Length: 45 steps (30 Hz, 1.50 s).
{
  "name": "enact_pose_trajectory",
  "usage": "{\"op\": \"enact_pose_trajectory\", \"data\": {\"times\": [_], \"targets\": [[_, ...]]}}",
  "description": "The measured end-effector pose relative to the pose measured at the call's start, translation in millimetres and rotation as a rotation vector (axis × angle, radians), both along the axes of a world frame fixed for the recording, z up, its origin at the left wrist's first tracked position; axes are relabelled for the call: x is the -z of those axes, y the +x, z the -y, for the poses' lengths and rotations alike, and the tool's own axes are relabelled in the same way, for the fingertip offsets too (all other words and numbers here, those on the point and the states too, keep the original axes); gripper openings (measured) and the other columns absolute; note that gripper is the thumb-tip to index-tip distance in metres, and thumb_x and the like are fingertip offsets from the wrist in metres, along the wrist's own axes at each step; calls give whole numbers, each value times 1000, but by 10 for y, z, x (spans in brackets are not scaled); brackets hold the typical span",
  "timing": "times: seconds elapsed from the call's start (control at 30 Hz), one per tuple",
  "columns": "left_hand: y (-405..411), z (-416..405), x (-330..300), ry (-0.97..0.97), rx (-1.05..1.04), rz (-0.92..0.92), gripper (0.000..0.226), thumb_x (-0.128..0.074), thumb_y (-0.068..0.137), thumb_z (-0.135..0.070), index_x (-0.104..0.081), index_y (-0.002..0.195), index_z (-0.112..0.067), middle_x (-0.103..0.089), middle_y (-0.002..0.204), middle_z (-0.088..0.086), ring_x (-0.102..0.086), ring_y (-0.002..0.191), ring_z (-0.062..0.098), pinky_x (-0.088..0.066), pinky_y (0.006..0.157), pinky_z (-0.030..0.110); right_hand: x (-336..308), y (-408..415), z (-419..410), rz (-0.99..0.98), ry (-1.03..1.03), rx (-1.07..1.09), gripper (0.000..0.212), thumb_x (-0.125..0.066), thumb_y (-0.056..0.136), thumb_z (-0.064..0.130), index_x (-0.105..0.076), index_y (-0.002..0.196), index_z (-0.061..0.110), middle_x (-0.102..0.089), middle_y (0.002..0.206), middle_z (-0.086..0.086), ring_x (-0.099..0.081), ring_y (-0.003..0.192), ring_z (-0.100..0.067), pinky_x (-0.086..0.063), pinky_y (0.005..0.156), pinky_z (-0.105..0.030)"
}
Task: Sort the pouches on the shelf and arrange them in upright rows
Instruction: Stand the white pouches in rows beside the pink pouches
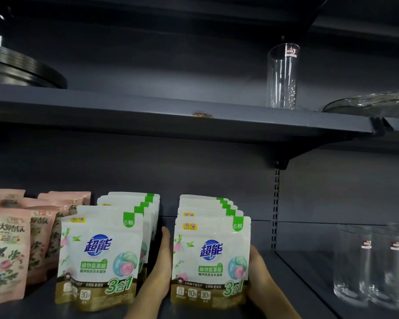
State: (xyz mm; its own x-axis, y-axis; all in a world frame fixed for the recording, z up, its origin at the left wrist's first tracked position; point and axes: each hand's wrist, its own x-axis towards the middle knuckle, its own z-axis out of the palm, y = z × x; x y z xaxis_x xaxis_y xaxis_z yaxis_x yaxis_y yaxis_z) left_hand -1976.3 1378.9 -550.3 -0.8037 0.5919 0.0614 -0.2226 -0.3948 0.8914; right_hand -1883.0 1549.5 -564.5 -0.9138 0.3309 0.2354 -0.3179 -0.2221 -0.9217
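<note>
Two upright rows of white-and-green pouches stand on the dark lower shelf (286, 284). The right row (211, 259) is clamped between my hands: my left hand (158, 268) lies flat against its left side, my right hand (259, 275) presses its right side. The left row of white pouches (99, 256) stands just left of my left hand. Pink floral pouches (7, 252) stand in rows at the far left, partly cut off by the frame edge.
Clear drinking glasses (366, 265) stand on the lower shelf to the right, past a slotted upright (275, 203). On the upper shelf (171, 120) are a tall glass (282, 77), a glass dish (373, 104) and stacked dark plates (21, 72).
</note>
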Motion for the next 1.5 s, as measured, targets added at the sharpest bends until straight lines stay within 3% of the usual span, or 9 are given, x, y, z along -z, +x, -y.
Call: {"op": "enact_pose_trajectory", "data": {"times": [0.07, 0.17, 0.37, 0.5, 0.63, 0.8, 0.97, 1.2, 1.5], "targets": [[10, 14, 20, -5, -24, -5, 73, -11, 89, -66, -69, 90, -21, -76, 80, 9, -73, 67, 25, -49, 78, 41, -37, 49, 48, -8, -79, -43, 51, -70, 75, 39, -70, 108, 0, -73, 95, -23, -72, 85, -38, -58, 72, -48], [70, 65, 8, -38, -68, -43, 76, -9, 88, -67, -73, 86, -26, -76, 83, 6, -74, 72, 23, -50, 83, 42, -92, 33, -25, 160, -168, 37, 60, -30, 95, 53, -56, 130, 12, -62, 125, -22, -60, 115, -41, -39, 105, -58], [277, 162, -322, -97, -180, -139, 78, -11, 85, -73, -77, 86, -32, -76, 95, 4, -66, 100, 24, -46, 99, 41, -538, 296, 61, 94, -12, 196, 58, -18, 100, 47, -20, 151, 19, -24, 157, 5, -22, 145, -15, -12, 122, -39], [460, 179, -739, -161, -294, -205, 72, -17, 91, -64, -32, 144, -19, -48, 142, 6, -43, 133, 25, -34, 108, 37, -893, 447, 111, -13, 78, 313, 53, -27, 101, 39, -27, 149, 17, -28, 156, 3, -23, 145, -14, -15, 117, -32], [757, 247, -1119, -205, -707, -531, 41, -42, 97, -33, -50, 131, -12, -52, 136, 3, -47, 127, 18, -34, 102, 25, -1200, 624, 308, -189, 274, 608, 22, -46, 95, 21, -62, 110, 19, -64, 111, -1, -59, 109, -17, -40, 85, -22], [995, 439, -1496, -114, -894, -800, 16, -50, 91, -8, -60, 101, -17, -64, 91, 1, -61, 91, 19, -48, 81, 25, -1514, 743, 769, -350, 377, 630, 20, -46, 94, 12, -64, 95, 17, -61, 78, 5, -51, 62, -2, -39, 50, -2], [1132, 827, -1518, -110, -1006, -817, 14, -45, 95, -14, -59, 98, -18, -63, 86, -3, -60, 78, 9, -49, 75, 22, -1429, 642, 1405, -338, 402, 387, 25, -41, 97, 13, -65, 102, 15, -65, 96, 5, -60, 84, -5, -46, 75, -11], [947, 1415, -1164, -189, -1019, -633, 31, -34, 100, -20, -55, 122, -15, -59, 119, 0, -54, 115, 14, -42, 100, 29, -1089, 428, 1961, -189, 445, 222, 37, -32, 101, 27, -53, 131, 20, -54, 135, 5, -47, 126, -10, -34, 105, -22], [516, 1944, -871, -347, -895, -526, 43, -29, 100, -32, -40, 138, -14, -43, 143, 7, -39, 132, 25, -29, 102, 29, -863, 167, 2310, -43, 354, 262, 44, -27, 103, 27, -32, 146, 21, -38, 148, 5, -39, 124, -3, -27, 93, -12]]}}
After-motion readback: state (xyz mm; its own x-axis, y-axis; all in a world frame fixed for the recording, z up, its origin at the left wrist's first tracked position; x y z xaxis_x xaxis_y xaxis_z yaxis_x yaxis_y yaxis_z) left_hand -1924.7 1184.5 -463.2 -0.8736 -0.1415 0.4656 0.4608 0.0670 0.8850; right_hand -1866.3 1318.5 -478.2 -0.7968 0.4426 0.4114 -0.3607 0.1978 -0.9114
